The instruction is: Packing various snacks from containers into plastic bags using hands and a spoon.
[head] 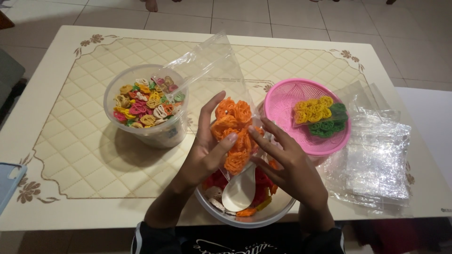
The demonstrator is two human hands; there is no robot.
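Worktop (84,188): cream, rectangular, bordered with a diamond lattice and brown floral corner motifs, set on a pale tiled floor (235,19). Carried directly on it: a clear tub (160,134) of mixed-colour crackers at left centre; a pink mesh basket (282,101) to the right; a stack of clear plastic bags (376,164) at far right; a clear bowl (263,218) at the near edge; a blue object (8,181), partly seen, at the left edge.

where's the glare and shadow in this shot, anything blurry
Head view: light glares off the stack of clear bags at right and the open clear bag held by the left hand and right hand. The clear tub of mixed crackers casts a soft shadow toward the near table edge. The hands and orange crackers look sharp; the edges bow slightly.
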